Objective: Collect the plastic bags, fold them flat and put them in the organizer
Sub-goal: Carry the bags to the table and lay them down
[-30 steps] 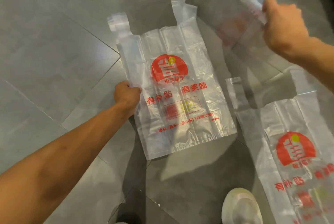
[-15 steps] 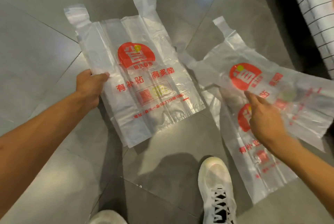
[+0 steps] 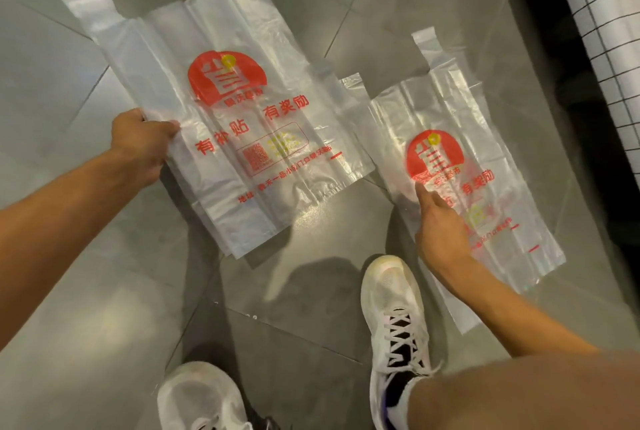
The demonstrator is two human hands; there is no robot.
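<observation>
The left hand (image 3: 143,145) pinches the left plastic bag's (image 3: 221,124) edge, while the right hand's (image 3: 441,232) fingers reach under the right plastic bag (image 3: 450,124), their grip unclear.

gap: bare floor (image 3: 346,221) between bags | blocker: shoe (image 3: 394,308) (white)

The left plastic bag (image 3: 242,124) has one handle cut off by the top edge. Most fingers of the right hand (image 3: 441,232) are hidden behind its back. A white grid-patterned surface (image 3: 602,31) leaves the frame at right. Small red print is unreadable.
</observation>
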